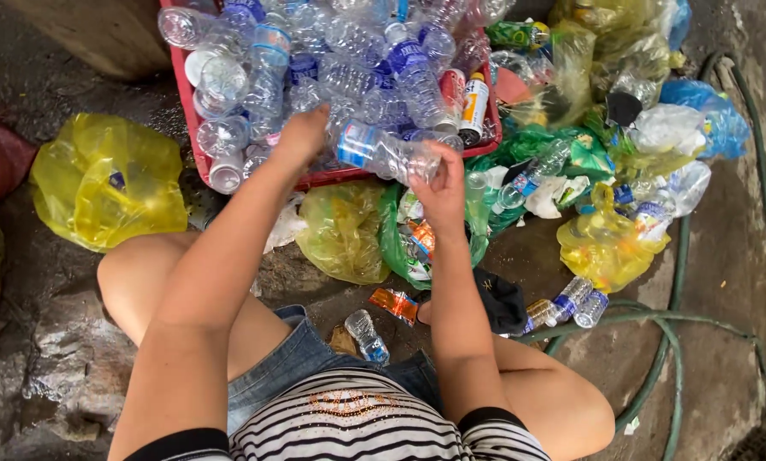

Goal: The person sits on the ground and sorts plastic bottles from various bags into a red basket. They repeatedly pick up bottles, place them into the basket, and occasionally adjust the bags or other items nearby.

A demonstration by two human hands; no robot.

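The person squats on wet, rough stone ground with both arms reaching forward. The right hand closes its fingers around the end of a crumpled clear plastic bottle with a blue label, holding it level just above the near edge of a red crate. The left hand is at the bottle's other end, over the crate's near edge; its fingers curl inward, but whether they grip the bottle cannot be told from here.

The crate is heaped to its rim with clear bottles, and a white-and-red can stands at its right edge. Open room is scarce: a yellow bag lies left of the crate, a yellowish bag and a green bag lie just before its near edge, and a spread of bags and bottles fills the ground to the right. A small bottle and an orange wrapper lie between the knees. A green hose curves along the right side, with bare ground beyond it.
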